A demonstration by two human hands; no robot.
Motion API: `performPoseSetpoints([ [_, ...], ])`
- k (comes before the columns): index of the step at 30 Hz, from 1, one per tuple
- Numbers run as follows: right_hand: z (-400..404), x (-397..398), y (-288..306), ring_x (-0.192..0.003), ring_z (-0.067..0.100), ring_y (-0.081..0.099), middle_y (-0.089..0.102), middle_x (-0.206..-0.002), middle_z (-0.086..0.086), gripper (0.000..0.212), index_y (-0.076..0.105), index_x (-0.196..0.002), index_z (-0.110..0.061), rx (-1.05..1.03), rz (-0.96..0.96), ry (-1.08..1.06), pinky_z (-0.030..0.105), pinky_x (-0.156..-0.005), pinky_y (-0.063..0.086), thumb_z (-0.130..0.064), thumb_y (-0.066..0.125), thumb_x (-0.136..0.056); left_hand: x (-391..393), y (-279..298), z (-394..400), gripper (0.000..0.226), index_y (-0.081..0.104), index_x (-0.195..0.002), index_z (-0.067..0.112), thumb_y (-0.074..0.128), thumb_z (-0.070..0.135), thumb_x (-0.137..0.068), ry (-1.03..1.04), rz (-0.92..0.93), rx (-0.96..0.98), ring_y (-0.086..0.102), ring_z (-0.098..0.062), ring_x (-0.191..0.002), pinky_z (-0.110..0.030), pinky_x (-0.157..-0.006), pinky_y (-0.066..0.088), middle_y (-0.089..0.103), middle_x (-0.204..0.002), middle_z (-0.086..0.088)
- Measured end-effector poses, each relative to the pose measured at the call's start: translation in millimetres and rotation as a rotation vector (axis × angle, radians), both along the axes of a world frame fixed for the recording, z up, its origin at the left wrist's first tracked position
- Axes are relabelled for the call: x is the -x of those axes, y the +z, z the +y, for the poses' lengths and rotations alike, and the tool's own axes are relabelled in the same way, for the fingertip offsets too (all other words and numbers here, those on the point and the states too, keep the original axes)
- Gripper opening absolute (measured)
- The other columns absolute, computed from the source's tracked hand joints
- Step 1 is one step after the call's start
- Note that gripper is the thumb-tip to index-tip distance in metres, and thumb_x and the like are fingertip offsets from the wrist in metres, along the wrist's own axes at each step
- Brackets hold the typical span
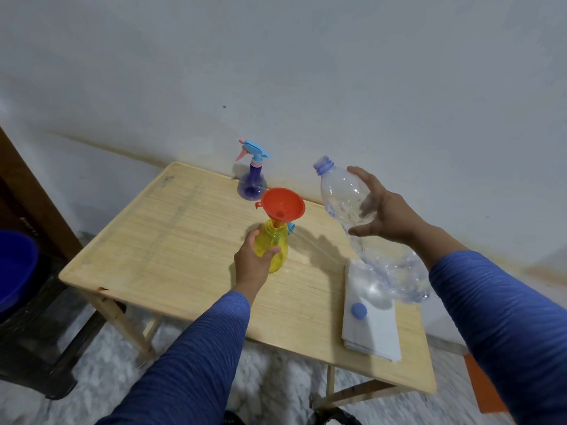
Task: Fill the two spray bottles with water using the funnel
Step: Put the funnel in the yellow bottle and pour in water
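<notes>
Currently, two hands are in view. Left hand [256, 256] grips the yellow spray bottle [274, 248], thumb and fingers curled round its body; this bottle stands upright near the middle of the wooden table [171, 228], head removed, with one orange funnel [283, 204] seated in its neck. Right hand [380, 214] holds one clear water bottle [346, 204] above the table's right side, fingers spread wide round its upper body, open mouth tilted up and to the left, just beside the funnel rim without touching it.

Spray bottles: two. The purple spray bottle [252, 179], trigger head fitted, stands upright at the far table edge, close to the wall [306, 72].

One blue cap [359, 310] lies on one folded white cloth [372, 326] near the right front corner.

Bare tabletop extends left of the yellow bottle to the left and near edges.
</notes>
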State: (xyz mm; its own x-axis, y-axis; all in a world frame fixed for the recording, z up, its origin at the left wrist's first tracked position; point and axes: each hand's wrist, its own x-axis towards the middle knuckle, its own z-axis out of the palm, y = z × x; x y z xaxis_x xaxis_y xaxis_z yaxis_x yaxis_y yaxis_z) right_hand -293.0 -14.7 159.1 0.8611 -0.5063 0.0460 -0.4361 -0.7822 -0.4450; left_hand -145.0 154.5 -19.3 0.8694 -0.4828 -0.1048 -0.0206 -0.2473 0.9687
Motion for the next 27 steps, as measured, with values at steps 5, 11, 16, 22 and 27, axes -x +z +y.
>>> performPoseSetpoints([
  [5,-5.7,5.5,-10.9,-0.087,0.02,0.063,0.061,-0.092,0.011,0.115,0.015,-0.141,-0.049,-0.095,-0.244,-0.144,0.022,-0.081,0.043,-0.016,0.088,-0.058,-1.3,-3.5,-1.5,0.061,0.047,-0.131,0.029,0.075,0.027,-0.077,-0.006,0.003,-0.009,0.049,-0.021,-0.12,-0.033,-0.096,0.04,0.056,-0.128,0.0],
  [11,-16.9,-3.8,-21.3,-0.094,0.014,0.057,0.059,-0.102,-0.003,0.114,0.011,-0.145,-0.041,-0.133,-0.56,-0.392,0.025,-0.084,0.04,-0.023,0.087,-0.061,-2.4,-3.1,-0.2,0.06,0.046,-0.128,0.037,0.074,0.033,-0.076,-0.007,-0.013,-0.036,0.05,-0.016,-0.116,-0.036,-0.096,0.044,0.056,-0.126,0.009],
  [16,-30.1,-22.2,-32.8,-0.1,0.015,0.056,0.05,-0.109,-0.015,0.116,0.009,-0.146,-0.037,-0.182,-0.714,-0.464,0.028,-0.09,0.042,-0.022,0.086,-0.061,-3.4,-3.0,-1.1,0.057,0.048,-0.125,0.037,0.075,0.031,-0.075,-0.003,-0.004,-0.038,0.052,-0.014,-0.115,-0.04,-0.098,0.046,0.058,-0.124,0.01],
  [22,-45.6,-37.7,-52.2,-0.102,0.016,0.056,0.057,-0.117,0.001,0.123,0.003,-0.145,-0.043,-0.261,-0.733,-0.534,0.036,-0.098,0.044,-0.025,0.088,-0.058,-3.7,-5.1,-1.7,0.057,0.049,-0.125,0.028,0.076,0.03,-0.075,0.001,-0.029,-0.026,0.056,-0.013,-0.109,-0.037,-0.094,0.049,0.06,-0.121,0.007],
  [27,-50.6,-48.2,-66.2,-0.104,0.016,0.055,0.058,-0.117,0.007,0.123,0.003,-0.146,-0.041,-0.301,-0.724,-0.536,0.028,-0.094,0.04,-0.024,0.088,-0.058,-7.2,-1.7,-2.0,0.057,0.049,-0.124,0.029,0.076,0.03,-0.074,-0.007,0.002,-0.074,0.054,-0.012,-0.105,-0.027,-0.086,0.046,0.058,-0.116,0.01],
])
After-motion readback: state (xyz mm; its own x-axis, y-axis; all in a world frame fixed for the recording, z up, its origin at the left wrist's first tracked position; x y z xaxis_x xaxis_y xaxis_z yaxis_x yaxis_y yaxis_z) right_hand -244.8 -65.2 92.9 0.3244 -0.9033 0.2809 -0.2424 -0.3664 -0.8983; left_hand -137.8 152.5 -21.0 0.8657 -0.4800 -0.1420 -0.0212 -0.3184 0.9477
